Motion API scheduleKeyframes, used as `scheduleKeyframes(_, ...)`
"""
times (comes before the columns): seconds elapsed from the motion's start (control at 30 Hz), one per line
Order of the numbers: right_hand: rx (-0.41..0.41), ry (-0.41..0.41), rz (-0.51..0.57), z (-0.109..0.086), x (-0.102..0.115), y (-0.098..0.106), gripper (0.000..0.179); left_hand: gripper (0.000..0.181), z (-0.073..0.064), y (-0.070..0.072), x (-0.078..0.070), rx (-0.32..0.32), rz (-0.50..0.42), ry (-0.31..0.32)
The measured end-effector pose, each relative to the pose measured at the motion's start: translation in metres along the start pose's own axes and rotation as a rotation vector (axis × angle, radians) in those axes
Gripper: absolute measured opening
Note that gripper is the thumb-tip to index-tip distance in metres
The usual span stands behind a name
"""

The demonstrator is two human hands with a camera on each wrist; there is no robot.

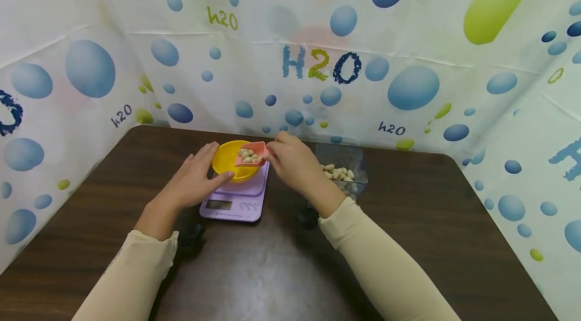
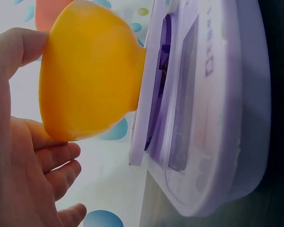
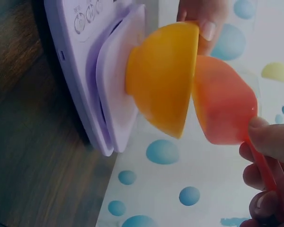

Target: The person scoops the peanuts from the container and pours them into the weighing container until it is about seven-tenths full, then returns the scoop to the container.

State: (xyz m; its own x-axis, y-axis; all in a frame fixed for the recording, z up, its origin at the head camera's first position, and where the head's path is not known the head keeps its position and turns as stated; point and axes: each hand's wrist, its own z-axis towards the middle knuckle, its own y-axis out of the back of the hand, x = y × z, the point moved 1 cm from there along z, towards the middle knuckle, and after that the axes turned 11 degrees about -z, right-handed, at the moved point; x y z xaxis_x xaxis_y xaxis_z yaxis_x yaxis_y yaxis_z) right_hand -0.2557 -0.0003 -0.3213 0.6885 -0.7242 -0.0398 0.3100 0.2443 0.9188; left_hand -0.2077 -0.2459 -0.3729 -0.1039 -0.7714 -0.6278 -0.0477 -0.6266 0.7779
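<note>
A yellow bowl [image 1: 222,160] sits on the platform of a lilac digital kitchen scale [image 1: 240,214]. My left hand [image 1: 192,177] holds the bowl at its rim, with the thumb on the near side and the index finger on the left; the other fingers are loosely bent in the left wrist view. In my right hand [image 1: 295,162] is the handle of a pinkish-red scoop [image 3: 225,106]. Pale, oblong nuts [image 1: 249,156] lie in the scoop, which is above the bowl at its right rim. The bowl's contents are partly hidden by the scoop.
Right of the scale, partly behind my right forearm, stands a clear plastic container [image 1: 358,159] with more pale nuts [image 1: 338,173]. The dark wooden table [image 1: 272,275] meets a patterned curtain [image 1: 290,8] at its back edge.
</note>
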Motion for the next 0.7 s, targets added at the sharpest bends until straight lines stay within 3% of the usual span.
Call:
scheduleKeyframes(0.2,0.021,0.022,-0.080,0.005,0.003,-0.003,0.026,0.094,0.002,-0.001,0.002,-0.006,-0.008,-0.011)
scheduleKeyframes(0.57,-0.012,0.090,-0.313,0.010,0.013,-0.003,0.020,0.093,0.002,-0.003,0.002,-0.020,-0.008,-0.019)
scheduleKeyframes(0.7,-0.047,0.112,-0.346,0.010,0.014,-0.002,0.018,0.092,0.002,-0.003,0.002,-0.025,-0.017,-0.023)
